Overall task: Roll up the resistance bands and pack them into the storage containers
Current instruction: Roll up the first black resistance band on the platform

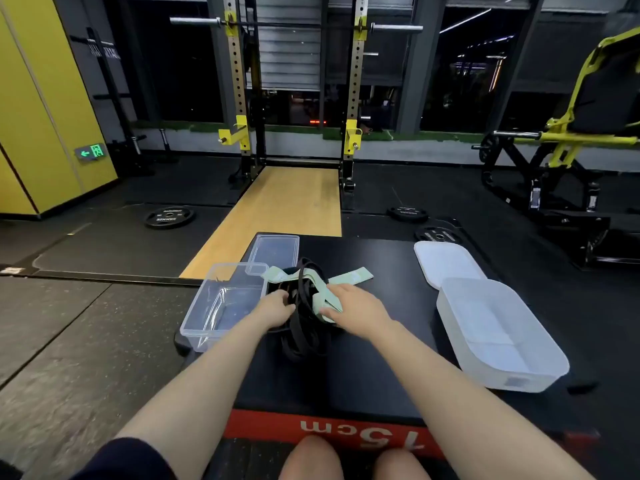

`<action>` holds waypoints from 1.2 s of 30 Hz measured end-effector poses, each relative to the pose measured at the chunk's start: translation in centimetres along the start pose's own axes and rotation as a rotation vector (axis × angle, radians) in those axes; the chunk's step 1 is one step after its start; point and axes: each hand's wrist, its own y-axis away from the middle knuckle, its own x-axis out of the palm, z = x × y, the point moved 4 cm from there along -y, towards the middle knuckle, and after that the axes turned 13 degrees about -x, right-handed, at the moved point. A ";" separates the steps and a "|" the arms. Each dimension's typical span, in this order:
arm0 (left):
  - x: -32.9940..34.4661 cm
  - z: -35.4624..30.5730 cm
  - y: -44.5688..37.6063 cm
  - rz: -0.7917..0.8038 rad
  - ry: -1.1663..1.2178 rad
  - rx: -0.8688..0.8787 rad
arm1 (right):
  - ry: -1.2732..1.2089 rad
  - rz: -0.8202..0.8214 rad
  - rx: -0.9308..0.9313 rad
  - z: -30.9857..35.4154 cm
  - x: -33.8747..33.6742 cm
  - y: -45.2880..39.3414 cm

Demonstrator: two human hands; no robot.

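Note:
A tangled heap of black resistance bands (306, 336) lies on a black padded box (363, 368), mixed with a pale green band (349, 277) whose ends stick out to both sides. My left hand (275, 306) grips black bands at the heap's left edge. My right hand (353, 308) pinches a strip of the green band at the heap's right. A clear plastic container (216, 306) stands just left of the heap, with its clear lid (275, 249) behind it. A white translucent container (498, 334) sits to the right, its white lid (446, 263) behind it.
The box's red front face reads 15cm (362, 436). My knees are below it. A squat rack (294, 98) with a wooden platform (277, 216) stands ahead. Weight plates (169, 217) lie on the dark floor, and a yellow machine (568, 140) is at the right.

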 end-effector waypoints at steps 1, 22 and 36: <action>0.4 0.2 -0.4 0.007 0.018 -0.028 | -0.026 0.031 0.024 0.0 0.7 -0.3; 1.9 -0.7 -4.3 0.270 0.886 -0.161 | -0.745 -0.195 0.310 -3.5 5.9 -6.3; 1.8 0.2 -2.1 0.575 0.601 -0.135 | -1.258 -0.316 0.312 -3.4 6.6 -7.8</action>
